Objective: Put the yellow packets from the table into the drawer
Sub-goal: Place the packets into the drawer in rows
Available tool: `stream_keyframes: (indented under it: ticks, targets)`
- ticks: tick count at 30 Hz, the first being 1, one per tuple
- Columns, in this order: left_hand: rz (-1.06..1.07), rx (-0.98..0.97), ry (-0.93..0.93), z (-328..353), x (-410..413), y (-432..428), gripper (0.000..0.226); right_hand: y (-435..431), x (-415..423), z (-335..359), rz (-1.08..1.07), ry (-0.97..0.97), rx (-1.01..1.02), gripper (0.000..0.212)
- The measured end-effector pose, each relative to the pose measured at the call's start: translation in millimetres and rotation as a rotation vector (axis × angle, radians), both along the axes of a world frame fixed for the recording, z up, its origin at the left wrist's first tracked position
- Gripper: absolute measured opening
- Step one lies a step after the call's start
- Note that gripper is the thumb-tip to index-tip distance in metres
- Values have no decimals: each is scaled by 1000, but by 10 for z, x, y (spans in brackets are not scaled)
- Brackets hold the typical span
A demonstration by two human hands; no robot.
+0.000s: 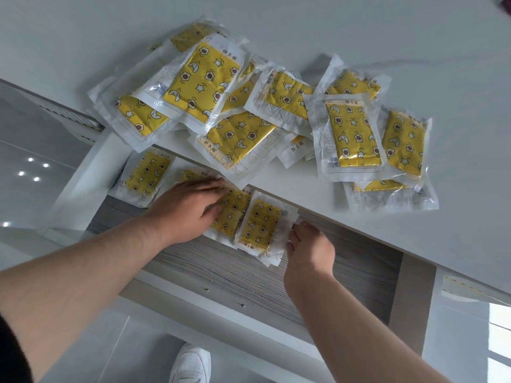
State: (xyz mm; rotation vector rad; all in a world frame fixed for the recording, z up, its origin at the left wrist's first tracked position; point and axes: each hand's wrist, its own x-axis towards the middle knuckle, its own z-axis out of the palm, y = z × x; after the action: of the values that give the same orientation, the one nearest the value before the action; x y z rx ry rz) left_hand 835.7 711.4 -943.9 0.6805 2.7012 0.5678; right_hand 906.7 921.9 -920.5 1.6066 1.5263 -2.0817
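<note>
Several yellow packets [351, 139] in clear wrappers lie in a loose heap on the white table [456, 78], some hanging over its front edge. Below it the drawer [249, 275] stands pulled out, its bottom grey and wood-grained. Three packets lie in it. One packet [146, 174] sits at the far left. My left hand [188, 208] lies flat with straight fingers on the middle packet [231, 214]. My right hand [308, 244] pinches the right edge of the third packet [258, 225], which overlaps the middle one.
The drawer's white front panel [210, 305] runs along the near side, with two small screws in it. A white shoe [190, 364] stands on the glossy floor below. A dark object [506, 2] shows at the table's far right corner.
</note>
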Motion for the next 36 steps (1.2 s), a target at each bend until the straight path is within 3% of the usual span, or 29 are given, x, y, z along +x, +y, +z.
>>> stream_keyframes:
  ticks: [7, 9, 12, 17, 20, 23, 25, 28, 36]
  targets:
    - [-27, -23, -10, -69, 1, -56, 50, -33, -55, -33, -1, -52, 77, 28]
    - [-35, -22, -20, -52, 3, -60, 49, -60, -74, -23, 60, -35, 79, 19]
    - [-24, -7, -70, 43, 14, -75, 49, -63, -50, 81, 323, -94, 153, 14]
    - [185, 74, -277, 398, 176, -77, 57, 16, 71, 341, 911, -68, 444, 52]
    - [330, 123, -385, 707, 290, -90, 40, 45, 147, 568, 1182, -12, 537, 42]
    - [410, 153, -388, 1104, 377, -132, 13, 45, 140, 973, 1320, 8, 592, 31]
    - [443, 157, -380, 1457, 398, -158, 7, 39, 86, 1317, 1434, 20, 607, 31]
    - [529, 178, -373, 2011, 496, -223, 6, -18, -2, 1896, 1531, 44, 606, 30]
    - [834, 412, -370, 3934, 909, -546, 19, -233, -173, 3789, 1471, 167, 583, 29]
